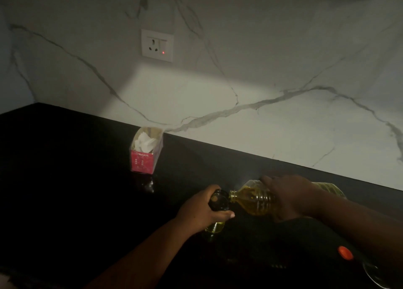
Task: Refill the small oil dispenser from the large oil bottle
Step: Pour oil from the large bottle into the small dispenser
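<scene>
On the black counter (65, 179) stands the small glass oil dispenser (218, 203), dark at its open top and yellow-green with oil at its base. My left hand (200, 208) grips it around the upper body. The large clear oil bottle (255, 199), holding yellow oil, lies tipped nearly level with its mouth at the dispenser's opening. My right hand (287, 197) holds the large bottle from above, around its ribbed shoulder. The bottle's rear part is hidden behind my right forearm.
A pink tissue box (146, 153) stands at the back of the counter by the marble wall. A white wall socket (157, 45) shows a red light. An orange cap (345, 253) lies at the front right, beside a clear glass rim (375, 273).
</scene>
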Motion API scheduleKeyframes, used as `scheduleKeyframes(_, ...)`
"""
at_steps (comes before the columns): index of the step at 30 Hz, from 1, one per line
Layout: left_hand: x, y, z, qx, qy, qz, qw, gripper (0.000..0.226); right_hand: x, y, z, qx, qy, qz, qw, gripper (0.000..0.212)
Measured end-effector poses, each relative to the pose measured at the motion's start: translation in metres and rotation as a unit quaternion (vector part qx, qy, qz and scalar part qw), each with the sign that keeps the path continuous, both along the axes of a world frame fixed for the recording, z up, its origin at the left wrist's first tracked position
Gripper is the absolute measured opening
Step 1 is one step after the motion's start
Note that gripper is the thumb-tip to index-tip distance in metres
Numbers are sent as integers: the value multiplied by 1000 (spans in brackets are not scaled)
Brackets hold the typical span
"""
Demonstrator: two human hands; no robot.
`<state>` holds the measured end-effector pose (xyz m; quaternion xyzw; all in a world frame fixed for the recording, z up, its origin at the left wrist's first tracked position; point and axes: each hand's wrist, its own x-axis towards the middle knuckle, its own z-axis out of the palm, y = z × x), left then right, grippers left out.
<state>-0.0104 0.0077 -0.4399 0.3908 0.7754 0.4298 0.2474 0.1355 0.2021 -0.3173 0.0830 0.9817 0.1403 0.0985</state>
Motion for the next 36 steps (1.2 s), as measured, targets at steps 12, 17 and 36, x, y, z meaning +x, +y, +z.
scheduleKeyframes(12,-2,0,-2,-5,-3,-5,1000,71,-1,5,-4,-13,2,-3,1000,89)
scheduleKeyframes(17,-3,0,-1,-13,-10,-7,1000,72,-4,4,-2,-19,-9,-6,1000,86)
scheduleKeyframes(36,-2,0,1,-20,-12,-6,1000,68,-2,2,-2,-15,0,0,1000,85)
